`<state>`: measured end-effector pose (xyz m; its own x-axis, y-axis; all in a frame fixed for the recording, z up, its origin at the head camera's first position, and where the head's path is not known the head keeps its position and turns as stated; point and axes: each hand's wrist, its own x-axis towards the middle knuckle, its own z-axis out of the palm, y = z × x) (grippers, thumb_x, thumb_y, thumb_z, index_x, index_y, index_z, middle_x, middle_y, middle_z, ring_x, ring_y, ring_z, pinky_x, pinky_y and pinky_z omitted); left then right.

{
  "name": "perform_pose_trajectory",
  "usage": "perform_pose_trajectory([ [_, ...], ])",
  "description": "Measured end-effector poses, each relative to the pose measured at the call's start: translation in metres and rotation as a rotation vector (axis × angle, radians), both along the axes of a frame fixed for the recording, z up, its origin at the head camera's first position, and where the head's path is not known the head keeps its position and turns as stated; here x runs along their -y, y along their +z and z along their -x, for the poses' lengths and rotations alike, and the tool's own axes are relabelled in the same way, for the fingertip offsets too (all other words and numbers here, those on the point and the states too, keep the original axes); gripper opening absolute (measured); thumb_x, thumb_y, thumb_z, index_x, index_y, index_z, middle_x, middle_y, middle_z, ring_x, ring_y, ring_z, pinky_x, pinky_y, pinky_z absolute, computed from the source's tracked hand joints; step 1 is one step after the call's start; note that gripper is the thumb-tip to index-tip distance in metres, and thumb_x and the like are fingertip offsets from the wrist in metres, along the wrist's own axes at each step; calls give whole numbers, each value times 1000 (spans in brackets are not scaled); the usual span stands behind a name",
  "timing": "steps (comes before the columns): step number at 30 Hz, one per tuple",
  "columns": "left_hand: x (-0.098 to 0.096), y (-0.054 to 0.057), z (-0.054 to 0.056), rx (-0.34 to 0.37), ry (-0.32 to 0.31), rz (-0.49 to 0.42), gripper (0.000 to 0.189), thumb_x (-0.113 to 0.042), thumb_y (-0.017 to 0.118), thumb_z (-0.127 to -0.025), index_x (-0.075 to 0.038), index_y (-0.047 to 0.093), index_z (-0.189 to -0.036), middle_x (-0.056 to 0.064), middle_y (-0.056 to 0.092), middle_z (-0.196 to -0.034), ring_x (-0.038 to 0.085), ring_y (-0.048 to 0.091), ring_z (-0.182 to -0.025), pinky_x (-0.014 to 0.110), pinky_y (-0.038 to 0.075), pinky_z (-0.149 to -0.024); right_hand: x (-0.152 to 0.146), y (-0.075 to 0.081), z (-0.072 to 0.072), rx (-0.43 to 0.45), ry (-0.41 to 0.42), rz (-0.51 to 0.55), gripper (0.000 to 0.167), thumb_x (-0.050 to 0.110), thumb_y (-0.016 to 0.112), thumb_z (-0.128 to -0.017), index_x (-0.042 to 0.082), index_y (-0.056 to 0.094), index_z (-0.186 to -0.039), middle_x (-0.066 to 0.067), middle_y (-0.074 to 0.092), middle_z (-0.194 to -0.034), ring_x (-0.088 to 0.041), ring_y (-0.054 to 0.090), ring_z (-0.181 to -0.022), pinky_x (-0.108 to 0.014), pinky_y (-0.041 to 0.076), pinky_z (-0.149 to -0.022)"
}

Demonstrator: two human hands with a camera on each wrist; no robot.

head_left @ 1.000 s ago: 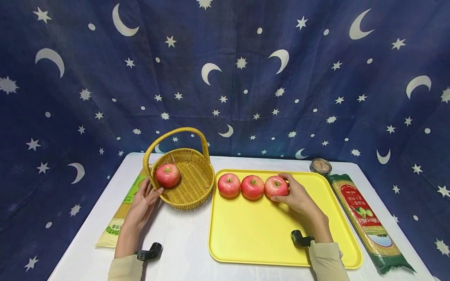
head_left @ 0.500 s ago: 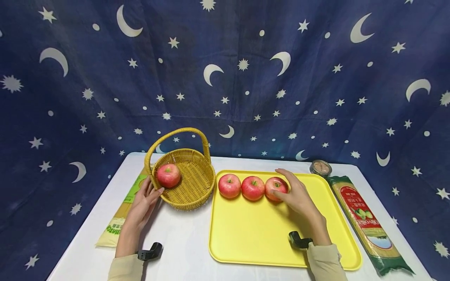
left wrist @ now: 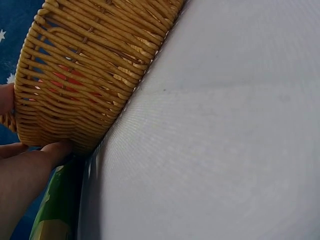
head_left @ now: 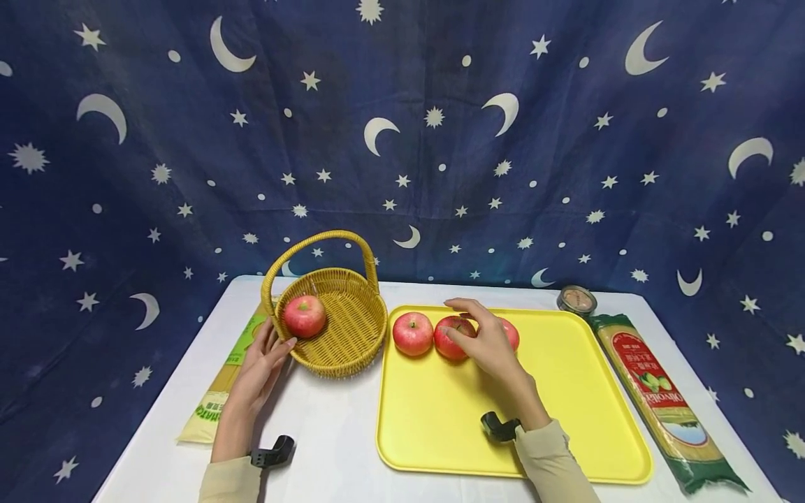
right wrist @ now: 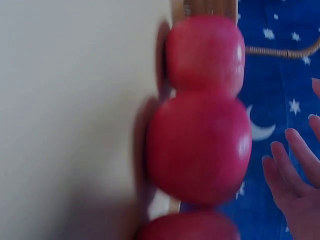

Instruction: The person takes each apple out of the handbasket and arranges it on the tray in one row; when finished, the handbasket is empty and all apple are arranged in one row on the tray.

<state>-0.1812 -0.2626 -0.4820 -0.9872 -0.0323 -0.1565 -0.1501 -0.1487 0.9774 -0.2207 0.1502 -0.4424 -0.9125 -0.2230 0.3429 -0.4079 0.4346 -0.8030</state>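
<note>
My left hand holds the left side of a yellow wicker basket, thumb at the rim. In the left wrist view, fingers press low against the basket's woven side. One red apple lies inside, at the left. On a yellow tray, three red apples form a row along the back: a left one, a middle one and a right one, partly hidden. My right hand hovers over the middle apple with its fingers spread, holding nothing; the right wrist view shows that hand apart from the apples.
A green-and-yellow packet lies under the left forearm, beside the basket. Right of the tray lies a long green-ended pasta packet. A small round tin stands behind the tray's right corner. A starry blue cloth hangs behind the white table.
My right hand has let go of the right apple on the tray and moved left, over the middle apple. The left hand and basket have stayed in place.
</note>
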Motion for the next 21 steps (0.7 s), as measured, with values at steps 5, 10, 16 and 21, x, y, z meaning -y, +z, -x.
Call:
perform_pose_trajectory([
  [5, 1, -1, 0, -10, -11, -10, 89, -9, 57, -105, -22, -5, -167, 0, -1, -175, 18, 4, -161, 40, 17, -127, 23, 3, 4, 89, 50, 58, 44, 16, 82, -88, 16, 69, -129, -11, 68, -128, -33, 67, -115, -53, 56, -101],
  [10, 2, -1, 0, -24, -15, -22, 89, -8, 57, -104, -22, -5, -167, 1, -2, -175, 20, 4, -161, 41, 17, -128, 45, 7, 10, 152, 125, 87, 40, 22, 81, -90, 16, 69, -128, -15, 70, -127, -31, 68, -112, -55, 55, -100],
  [16, 2, 0, 0, -15, -7, -16, 89, -7, 56, -104, -22, -6, -167, 0, -2, -175, 19, 4, -161, 38, 21, -126, 71, 13, 15, 236, 266, 226, 39, 16, 79, -91, 7, 69, -128, -21, 68, -129, -33, 69, -112, -40, 56, -103],
  [21, 1, -1, 0, -14, -5, -16, 89, -7, 56, -104, -22, -5, -167, 0, -1, -175, 18, 5, -161, 38, 21, -126, 92, 14, 21, 251, 346, 275, 37, 12, 78, -92, 2, 68, -127, -18, 69, -128, -37, 69, -113, -31, 59, -97],
])
